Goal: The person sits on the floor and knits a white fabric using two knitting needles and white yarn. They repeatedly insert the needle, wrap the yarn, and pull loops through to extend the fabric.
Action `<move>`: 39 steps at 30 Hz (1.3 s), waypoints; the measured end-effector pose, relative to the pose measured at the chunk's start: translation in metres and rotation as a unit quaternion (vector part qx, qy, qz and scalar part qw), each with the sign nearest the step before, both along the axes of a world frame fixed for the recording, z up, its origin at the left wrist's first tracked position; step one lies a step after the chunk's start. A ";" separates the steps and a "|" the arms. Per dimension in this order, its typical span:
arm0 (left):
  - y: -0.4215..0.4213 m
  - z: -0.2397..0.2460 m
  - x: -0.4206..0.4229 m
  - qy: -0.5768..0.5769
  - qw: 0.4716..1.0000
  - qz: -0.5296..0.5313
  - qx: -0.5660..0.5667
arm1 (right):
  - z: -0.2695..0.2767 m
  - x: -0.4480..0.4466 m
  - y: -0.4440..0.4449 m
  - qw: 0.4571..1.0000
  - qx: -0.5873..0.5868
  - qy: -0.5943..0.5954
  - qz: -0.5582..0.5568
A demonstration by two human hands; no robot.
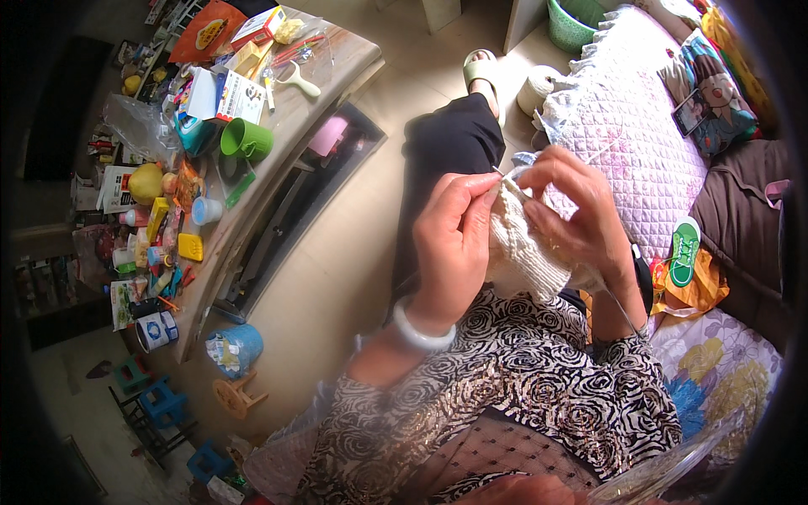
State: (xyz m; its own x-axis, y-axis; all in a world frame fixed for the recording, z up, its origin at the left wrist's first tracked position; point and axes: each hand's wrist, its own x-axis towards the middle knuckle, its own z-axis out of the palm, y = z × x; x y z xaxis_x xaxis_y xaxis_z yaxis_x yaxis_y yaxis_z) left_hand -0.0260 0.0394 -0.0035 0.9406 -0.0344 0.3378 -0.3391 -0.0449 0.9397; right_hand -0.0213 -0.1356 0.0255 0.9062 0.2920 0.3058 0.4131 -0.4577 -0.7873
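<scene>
A piece of cream-white knitting hangs between my hands above my lap, its ribbed end low. My left hand pinches its upper left edge between thumb and fingertips. A thin knitting needle pokes out just past those fingertips. My right hand grips the work's upper right edge, thumb below and fingers curled above; most of the needles is hidden by fingers and stitches. A strand of yarn runs along my right forearm. A ball of cream yarn lies beyond the knitting, beside the quilted cover.
At left stands a marble-topped table crowded with a green mug, boxes and bags. A blue bin and a wooden stool are on the floor. To my right are a pink quilted cover, a phone and a green shoe-shaped item.
</scene>
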 end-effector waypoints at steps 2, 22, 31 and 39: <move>0.000 0.000 0.000 -0.003 1.000 -0.002 0.017 | -0.003 0.010 -0.001 1.000 0.016 -0.021 0.014; 0.018 0.014 0.009 0.233 0.963 -0.106 -0.088 | -0.012 -0.003 -0.014 0.996 0.035 -0.021 0.077; 0.012 0.010 0.007 0.204 0.966 -0.139 -0.080 | -0.002 -0.006 0.001 0.999 0.012 -0.050 -0.001; 0.022 0.011 0.010 0.262 0.944 -0.167 -0.112 | -0.002 -0.007 -0.011 0.999 -0.013 -0.029 -0.003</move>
